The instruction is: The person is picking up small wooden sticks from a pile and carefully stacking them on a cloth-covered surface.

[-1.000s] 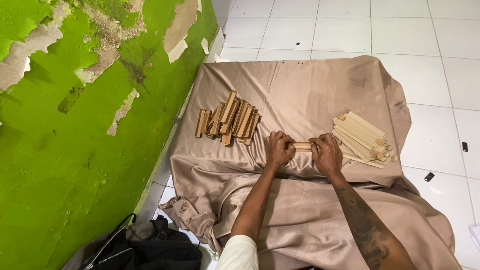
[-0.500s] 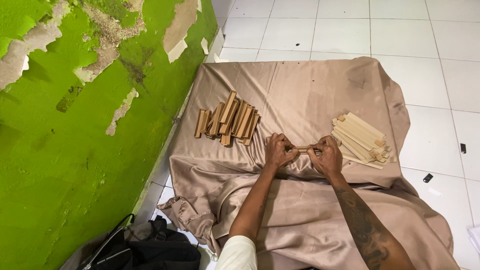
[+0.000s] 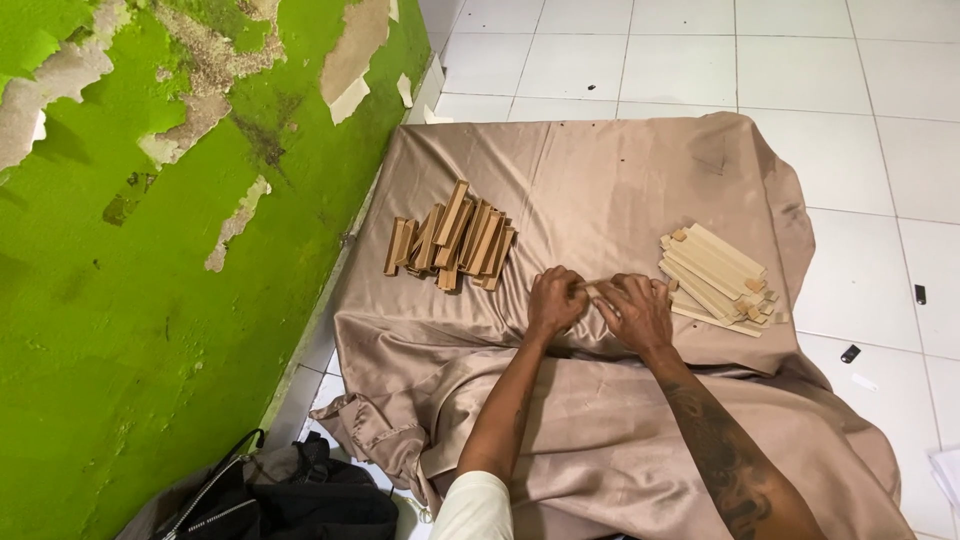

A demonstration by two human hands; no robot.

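Both hands have barely shifted: left hand and right hand fingers pinch one pale wooden strip at frame centre; darker wooden stack left, pale strip pile right.

2 bare forearms lead to the left hand and right hand. A dark tattoo covers the right forearm behind its hand. A white sleeve edge shows near the left elbow.
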